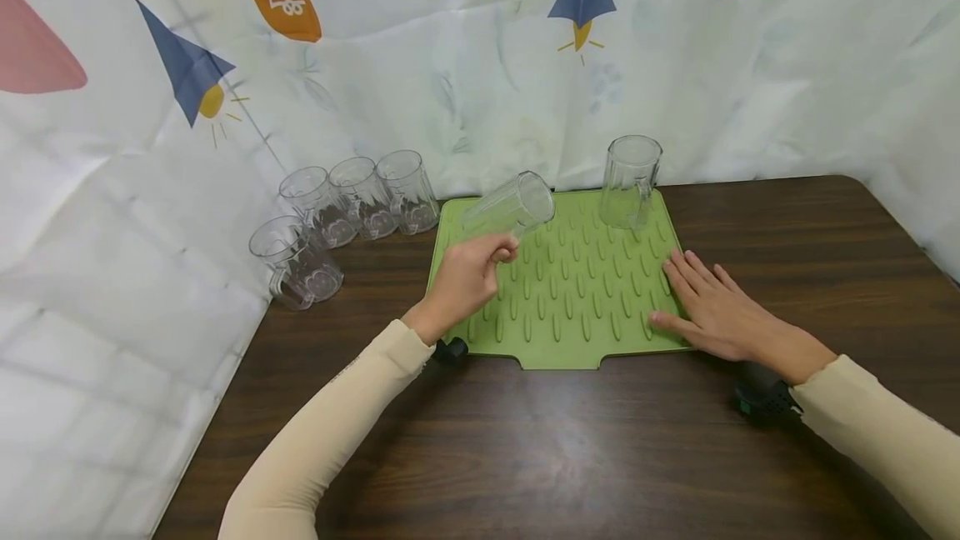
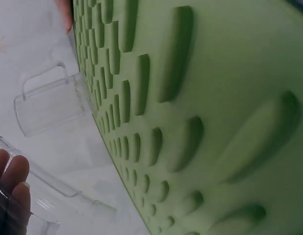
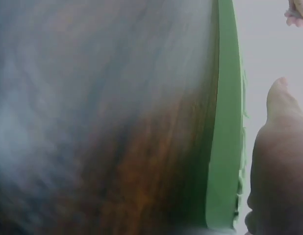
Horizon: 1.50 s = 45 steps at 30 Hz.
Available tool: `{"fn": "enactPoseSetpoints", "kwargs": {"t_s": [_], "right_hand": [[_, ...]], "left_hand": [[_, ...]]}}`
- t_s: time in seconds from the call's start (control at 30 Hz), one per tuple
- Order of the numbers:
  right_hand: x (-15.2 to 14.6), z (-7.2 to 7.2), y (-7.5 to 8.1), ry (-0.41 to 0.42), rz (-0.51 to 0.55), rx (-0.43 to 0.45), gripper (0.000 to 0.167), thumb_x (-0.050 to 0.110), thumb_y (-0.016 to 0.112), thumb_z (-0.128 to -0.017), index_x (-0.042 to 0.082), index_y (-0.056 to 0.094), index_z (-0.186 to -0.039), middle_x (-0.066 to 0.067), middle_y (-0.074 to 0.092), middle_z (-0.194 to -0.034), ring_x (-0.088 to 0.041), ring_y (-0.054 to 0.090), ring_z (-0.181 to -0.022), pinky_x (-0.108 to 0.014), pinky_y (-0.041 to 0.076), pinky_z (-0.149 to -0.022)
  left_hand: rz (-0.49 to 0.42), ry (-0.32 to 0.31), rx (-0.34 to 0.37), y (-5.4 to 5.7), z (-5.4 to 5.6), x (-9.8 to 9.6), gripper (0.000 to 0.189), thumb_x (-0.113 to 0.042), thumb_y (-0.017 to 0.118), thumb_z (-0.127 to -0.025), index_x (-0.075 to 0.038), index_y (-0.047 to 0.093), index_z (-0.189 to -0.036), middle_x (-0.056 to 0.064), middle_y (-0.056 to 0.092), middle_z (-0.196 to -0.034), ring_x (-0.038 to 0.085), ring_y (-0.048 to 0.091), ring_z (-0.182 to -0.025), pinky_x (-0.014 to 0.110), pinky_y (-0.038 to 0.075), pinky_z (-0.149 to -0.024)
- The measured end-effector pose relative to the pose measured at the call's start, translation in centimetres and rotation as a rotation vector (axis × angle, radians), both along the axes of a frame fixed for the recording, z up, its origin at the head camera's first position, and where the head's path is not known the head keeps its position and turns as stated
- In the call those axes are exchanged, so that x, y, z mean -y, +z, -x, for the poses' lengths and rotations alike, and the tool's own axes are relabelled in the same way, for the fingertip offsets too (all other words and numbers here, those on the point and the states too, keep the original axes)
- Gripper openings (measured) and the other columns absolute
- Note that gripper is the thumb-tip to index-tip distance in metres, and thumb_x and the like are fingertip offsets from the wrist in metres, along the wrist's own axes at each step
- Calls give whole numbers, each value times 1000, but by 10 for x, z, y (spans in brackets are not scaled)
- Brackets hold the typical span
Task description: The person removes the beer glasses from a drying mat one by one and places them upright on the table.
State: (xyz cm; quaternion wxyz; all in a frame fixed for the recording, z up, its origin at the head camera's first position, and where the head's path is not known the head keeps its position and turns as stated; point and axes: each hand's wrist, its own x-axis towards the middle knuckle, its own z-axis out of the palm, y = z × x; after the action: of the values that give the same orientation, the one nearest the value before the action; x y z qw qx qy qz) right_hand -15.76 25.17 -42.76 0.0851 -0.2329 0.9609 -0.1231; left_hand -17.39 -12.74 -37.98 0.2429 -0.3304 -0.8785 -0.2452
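Observation:
My left hand point(image 1: 467, 275) grips a clear glass mug point(image 1: 508, 207) by its handle, above the left part of a green ridged drying mat point(image 1: 558, 350). This mug tilts well over, with one round end facing right. In the left wrist view, curled fingers point(image 2: 16, 174) show beside the glass. My right hand point(image 1: 723, 315) lies with fingers straight across the mat's right edge. A second glass mug point(image 1: 632, 177) stands on the mat's back right, handle turned toward the front right; I cannot tell which end is up. The right wrist view shows the mat's side edge point(image 3: 226, 132) beside the hand point(image 3: 281, 166).
Several more clear glass mugs point(image 1: 363, 197) stand close together on the dark wooden table point(image 1: 525, 448), left of the mat. A patterned white cloth point(image 1: 465, 90) hangs behind the table and along its left side.

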Motion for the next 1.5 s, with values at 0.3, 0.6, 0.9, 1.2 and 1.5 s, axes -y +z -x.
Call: {"fn": "enactPoseSetpoints", "kwargs": {"t_s": [0.3, 0.6, 0.9, 1.2, 1.5], "right_hand": [[4, 3, 12, 15, 40, -125, 85, 56, 50, -105, 10, 14, -167, -23, 11, -174, -48, 12, -160, -78, 13, -120], [20, 9, 18, 17, 345, -441, 88, 36, 80, -91, 5, 33, -159, -29, 34, -159, -52, 42, -137, -76, 36, -104], [41, 4, 29, -21, 582, -434, 81, 21, 77, -94, 10, 31, -160, -25, 38, -152, -38, 54, -123, -54, 50, -90], [67, 8, 31, 19, 734, -386, 69, 18, 68, -101, 8, 32, -159, -22, 39, -154, -38, 55, -129, -24, 49, -91], [91, 11, 33, 46, 818, -297, 67, 12, 66, -101, 6, 32, -158, -21, 38, -157, -39, 53, -133, -16, 48, -92]], "left_hand": [[159, 40, -40, 8, -14, 2, 46, 22, 53, -78, -7, 70, -109, 8, 78, -104, 17, 79, -93, 21, 39, -48], [236, 34, -75, 10, -22, 3, 48, 23, 54, -78, -5, 71, -113, 8, 78, -104, 16, 78, -88, 19, 34, -45], [321, 28, -196, 7, -28, 2, 43, 21, 59, -80, -7, 71, -111, 4, 78, -96, 14, 75, -79, 24, 49, -49], [365, 19, -264, 6, -33, 0, 27, 11, 65, -90, -7, 73, -110, 4, 77, -94, 17, 74, -79, 29, 61, -61], [405, 8, -278, 2, -34, -2, 29, 11, 72, -83, -6, 72, -106, 4, 77, -94, 18, 74, -82, 29, 63, -68]]}}
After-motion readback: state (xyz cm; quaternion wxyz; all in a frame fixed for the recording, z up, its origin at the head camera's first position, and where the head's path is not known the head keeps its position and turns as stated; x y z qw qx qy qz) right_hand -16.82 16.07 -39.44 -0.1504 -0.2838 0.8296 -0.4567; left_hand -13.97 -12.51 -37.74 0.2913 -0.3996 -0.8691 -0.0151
